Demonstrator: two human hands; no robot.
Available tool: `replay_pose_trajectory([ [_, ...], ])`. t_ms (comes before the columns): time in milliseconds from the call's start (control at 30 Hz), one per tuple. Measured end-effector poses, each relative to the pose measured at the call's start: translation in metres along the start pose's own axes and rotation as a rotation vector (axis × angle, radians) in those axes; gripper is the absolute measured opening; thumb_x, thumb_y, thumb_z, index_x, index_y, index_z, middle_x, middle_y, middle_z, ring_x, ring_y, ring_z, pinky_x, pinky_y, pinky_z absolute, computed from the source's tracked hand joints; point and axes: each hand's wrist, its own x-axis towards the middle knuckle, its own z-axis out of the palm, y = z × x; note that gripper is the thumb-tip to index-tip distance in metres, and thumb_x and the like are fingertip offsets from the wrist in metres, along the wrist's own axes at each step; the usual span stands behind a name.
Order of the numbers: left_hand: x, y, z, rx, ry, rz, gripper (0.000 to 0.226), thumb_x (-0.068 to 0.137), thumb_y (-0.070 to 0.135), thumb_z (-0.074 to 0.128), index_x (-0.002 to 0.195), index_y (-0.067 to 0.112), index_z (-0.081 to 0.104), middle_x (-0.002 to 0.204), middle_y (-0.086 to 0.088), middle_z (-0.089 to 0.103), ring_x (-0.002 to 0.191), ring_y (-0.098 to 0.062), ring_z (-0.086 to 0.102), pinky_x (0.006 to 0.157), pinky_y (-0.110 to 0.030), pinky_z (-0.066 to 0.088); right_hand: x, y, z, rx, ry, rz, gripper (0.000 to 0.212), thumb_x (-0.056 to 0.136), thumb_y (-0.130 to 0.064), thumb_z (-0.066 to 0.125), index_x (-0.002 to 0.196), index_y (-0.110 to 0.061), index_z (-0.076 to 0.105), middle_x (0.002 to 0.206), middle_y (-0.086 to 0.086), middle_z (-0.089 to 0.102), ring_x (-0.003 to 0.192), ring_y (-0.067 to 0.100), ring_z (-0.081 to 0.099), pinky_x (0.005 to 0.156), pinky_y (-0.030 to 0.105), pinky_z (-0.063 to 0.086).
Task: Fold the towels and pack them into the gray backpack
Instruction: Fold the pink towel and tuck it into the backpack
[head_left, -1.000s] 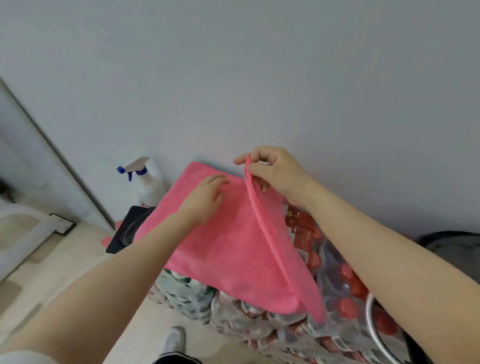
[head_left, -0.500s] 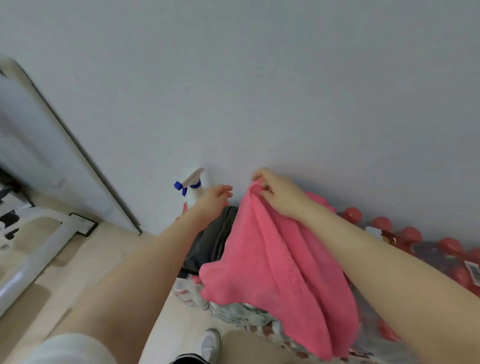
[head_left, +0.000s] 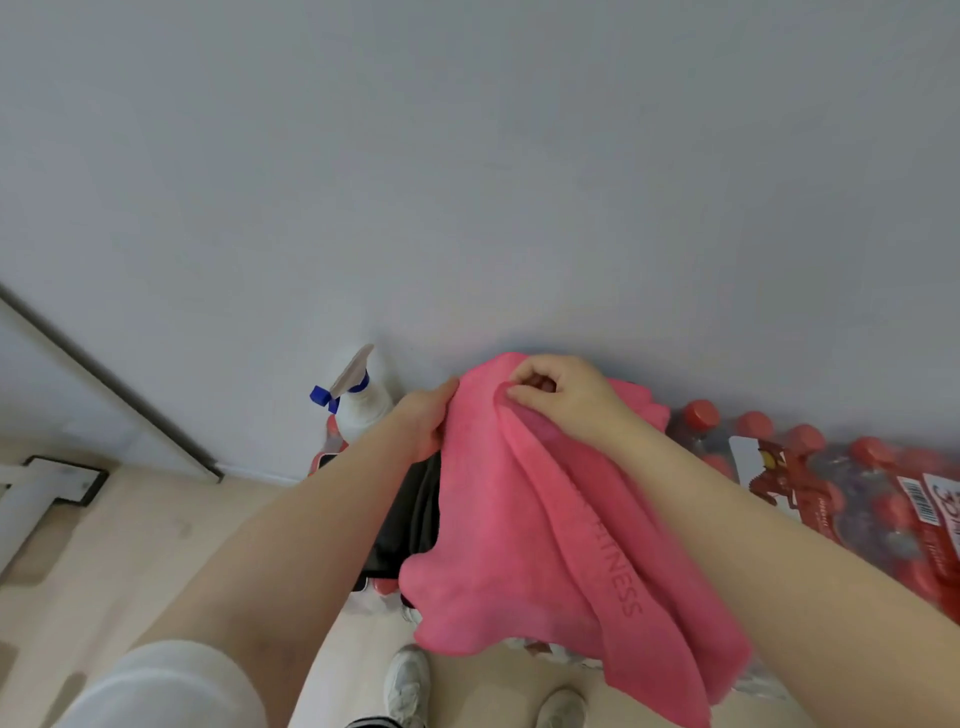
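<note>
A pink towel (head_left: 524, 530) with dark lettering hangs folded from both hands close to the wall. My right hand (head_left: 563, 397) pinches its top edge from above. My left hand (head_left: 423, 423) grips the towel's left top edge, its fingers partly tucked behind the cloth. Under the towel's left side a dark gray backpack (head_left: 410, 512) shows only as a narrow strip; most of it is hidden by the towel and my left forearm.
A white spray bottle (head_left: 358, 397) with a blue nozzle stands against the wall left of the backpack. Wrapped packs of red-capped bottles (head_left: 852, 478) lie to the right. My two shoes (head_left: 408, 686) are on the beige floor below.
The towel went from spread flat over the bottle packs to bunched and hanging over the backpack. Both hands moved left toward the wall, and my left hand took hold of the edge.
</note>
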Motion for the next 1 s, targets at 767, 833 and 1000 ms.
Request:
replay_pose_trajectory([
  [767,-0.133,0.032,0.046,-0.048,-0.132,0.451,0.017,0.093,0.017,0.052,0.082,0.005,0.056,0.078,-0.014,0.060,0.070,-0.021,0.057,0.063,-0.027,0.052,-0.046,-0.071,-0.012,0.340,0.428,-0.161,0.026,0.083,-0.009,0.063,0.070,-0.031,0.055,0.069,-0.016,0.059,0.066,-0.009,0.053,0.068,0.007,0.040],
  [833,-0.136,0.028,0.048,-0.126,-0.248,0.381,0.024,0.095,0.017,0.048,0.101,-0.005,0.056,0.101,-0.025,0.062,0.089,-0.029,0.060,0.076,-0.031,0.056,-0.048,-0.067,-0.010,0.379,0.484,-0.109,0.026,0.085,-0.012,0.062,0.068,-0.031,0.054,0.067,-0.016,0.059,0.064,-0.005,0.052,0.067,0.012,0.042],
  [1000,-0.139,0.020,0.044,-0.060,-0.326,0.358,0.017,0.093,0.007,0.049,0.102,-0.006,0.056,0.094,-0.021,0.061,0.078,-0.023,0.059,0.071,-0.025,0.056,-0.059,-0.061,-0.010,0.544,0.463,-0.069,0.024,0.089,-0.008,0.056,0.074,-0.026,0.055,0.072,-0.011,0.058,0.065,-0.004,0.053,0.067,0.013,0.044],
])
